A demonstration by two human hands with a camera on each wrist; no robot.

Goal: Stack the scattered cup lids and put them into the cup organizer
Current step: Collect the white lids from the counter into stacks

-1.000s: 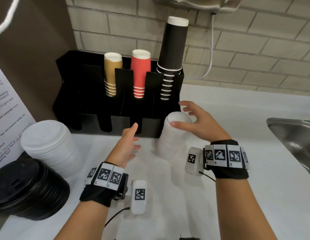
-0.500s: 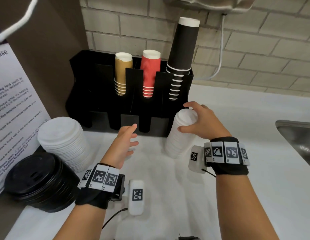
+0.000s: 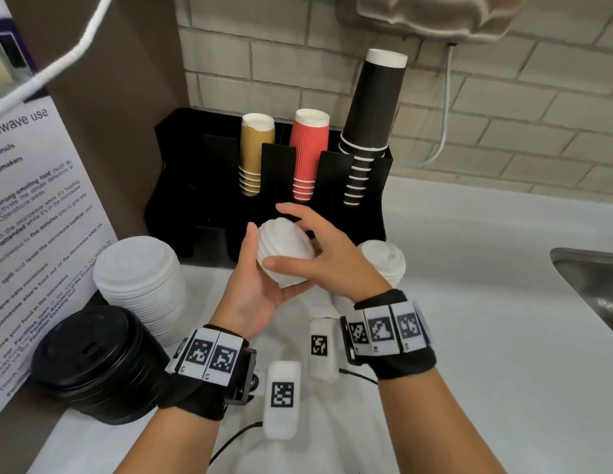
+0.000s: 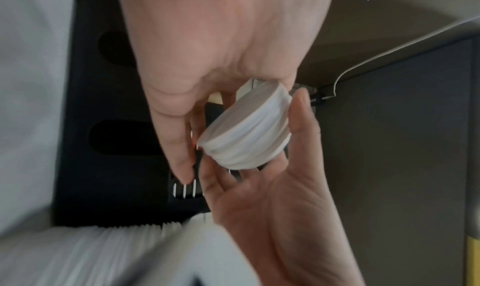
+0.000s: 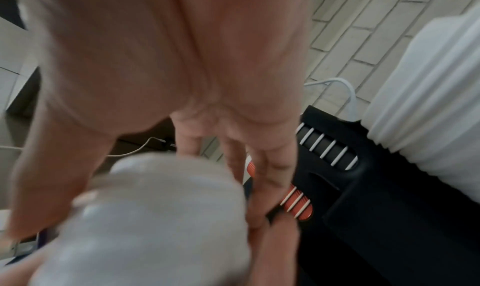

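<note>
I hold a short stack of small white lids (image 3: 285, 254) in the air in front of the black cup organizer (image 3: 195, 186). My left hand (image 3: 255, 278) cups it from below and the left, thumb up along its side. My right hand (image 3: 315, 258) grips it from the right, thumb in front and fingers over the top. The left wrist view shows the stack (image 4: 246, 130) tilted between both hands. It is blurred in the right wrist view (image 5: 155, 218). The rest of the small white lids (image 3: 383, 265) stands on the counter behind my right wrist.
A wider stack of white lids (image 3: 141, 278) and a stack of black lids (image 3: 93, 360) stand at the left by a paper notice. The organizer holds tan, red and black cup stacks. A steel sink (image 3: 592, 278) lies at the right edge.
My right hand took the upper part of the small lid stack, lifted it and carried it left. My left hand rose from the counter and closed under it.
</note>
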